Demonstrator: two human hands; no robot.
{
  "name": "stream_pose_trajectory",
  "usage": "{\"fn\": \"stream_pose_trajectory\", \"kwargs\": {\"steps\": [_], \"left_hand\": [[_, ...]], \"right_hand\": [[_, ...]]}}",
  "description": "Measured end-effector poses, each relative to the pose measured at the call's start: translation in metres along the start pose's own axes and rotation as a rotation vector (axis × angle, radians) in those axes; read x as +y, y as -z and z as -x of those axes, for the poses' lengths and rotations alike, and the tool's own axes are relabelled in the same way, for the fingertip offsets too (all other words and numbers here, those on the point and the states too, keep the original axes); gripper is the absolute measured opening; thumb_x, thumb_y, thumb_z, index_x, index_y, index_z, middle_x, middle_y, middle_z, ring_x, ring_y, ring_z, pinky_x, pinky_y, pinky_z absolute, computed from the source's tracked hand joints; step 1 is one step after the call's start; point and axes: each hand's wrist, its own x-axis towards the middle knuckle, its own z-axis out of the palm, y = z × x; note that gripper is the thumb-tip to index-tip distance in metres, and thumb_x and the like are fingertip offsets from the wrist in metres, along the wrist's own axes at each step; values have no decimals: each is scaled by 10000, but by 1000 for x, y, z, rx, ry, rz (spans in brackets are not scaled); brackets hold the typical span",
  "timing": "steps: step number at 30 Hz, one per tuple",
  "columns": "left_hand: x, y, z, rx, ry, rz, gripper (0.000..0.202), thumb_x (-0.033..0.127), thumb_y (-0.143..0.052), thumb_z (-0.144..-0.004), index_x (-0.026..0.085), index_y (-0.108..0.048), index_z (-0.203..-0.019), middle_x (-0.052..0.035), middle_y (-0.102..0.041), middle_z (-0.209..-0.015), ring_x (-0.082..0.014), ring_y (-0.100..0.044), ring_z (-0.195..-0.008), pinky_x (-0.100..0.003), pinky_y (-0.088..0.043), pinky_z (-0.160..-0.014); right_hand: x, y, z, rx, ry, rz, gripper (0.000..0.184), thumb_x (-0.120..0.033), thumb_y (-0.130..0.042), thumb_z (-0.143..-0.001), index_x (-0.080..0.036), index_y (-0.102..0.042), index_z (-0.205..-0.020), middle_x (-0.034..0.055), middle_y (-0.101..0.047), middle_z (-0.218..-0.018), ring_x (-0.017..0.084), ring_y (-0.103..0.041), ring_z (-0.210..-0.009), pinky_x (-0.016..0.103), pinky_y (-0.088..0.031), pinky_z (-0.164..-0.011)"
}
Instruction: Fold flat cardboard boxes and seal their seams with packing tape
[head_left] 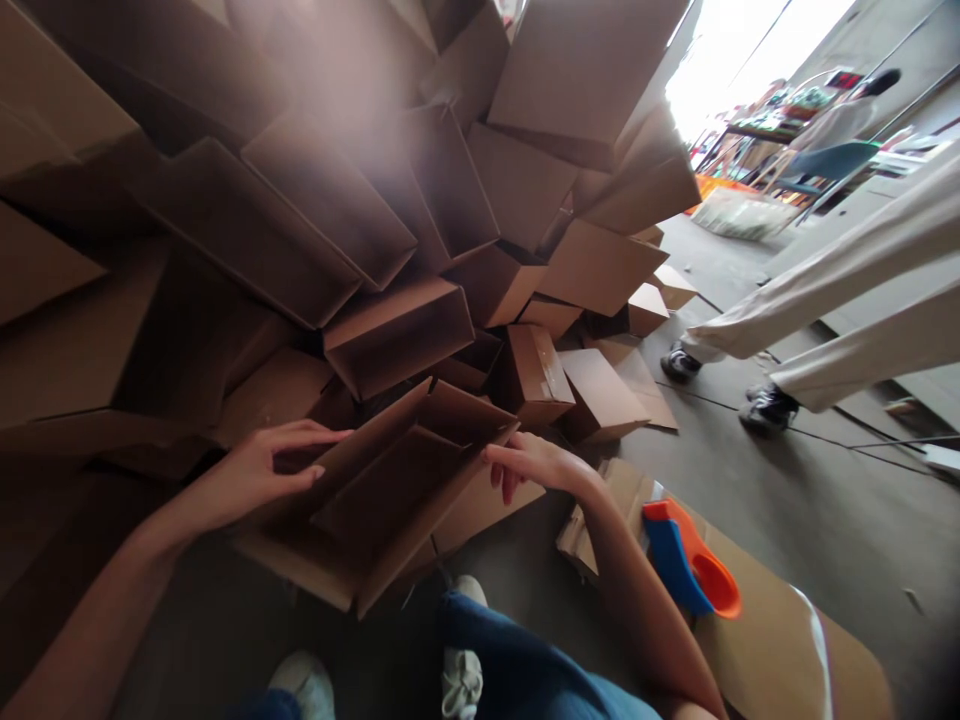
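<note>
To the left of the open carton [397, 490], the heap of cartons [262, 225] crowds close and continues past its far edge, leaving little clearance; to its right, beyond the cardboard bundle [772, 640], bare floor [750, 490] extends toward a standing person [832, 300] in pale trousers; the carton lies between both hands, its opening facing up; at its left wall, the left hand [289, 460] has thumb and fingers spread, a gap between them; at its right wall, the right hand [536, 465] pinches the rim; right of the carton, an orange-and-blue tool [686, 560] rests on the bundle; left of the carton, the heap is dim; left fingertip contact cannot be confirmed; the carton's underside is hidden; the right forearm covers part of the bundle; the person's upper body is cut off.
</note>
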Motion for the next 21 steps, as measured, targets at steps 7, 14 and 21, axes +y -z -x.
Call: {"fn": "stream_pose_trajectory", "kwargs": {"steps": [7, 14, 21], "left_hand": [[-6, -14, -15, 155, 98, 33, 424, 559, -651, -821, 339, -748, -1170, -6, -765, -1190, -283, -704, -1094, -338, -556, -916], [-9, -26, -21, 402, 173, -145, 325, 555, -634, -839, 333, -770, -1035, 33, -796, -1044, -284, -723, -966, -319, -509, -796], [-10, -27, -29, 432, 228, -290, 368, 521, -555, -918, 253, -755, -1073, -46, -790, -1048, -292, -717, -926, -322, -459, -728]], "right_hand": [[8, -4, -4, 430, -80, -42, 1092, -709, -756, -664, -171, -361, -1527, 226, -429, -1548, 403, -412, -1433, 517, -336, -1160], [19, -20, -35, 493, 282, -416, 1103, -474, -805, -655, -229, -196, -1541, 174, -329, -1588, 288, -348, -1473, 486, -282, -1215], [7, -36, -58, 528, 476, -693, 739, -341, -766, -693, -284, -439, -1353, 65, -582, -1334, 226, -592, -1202, 411, -457, -1088]]}}
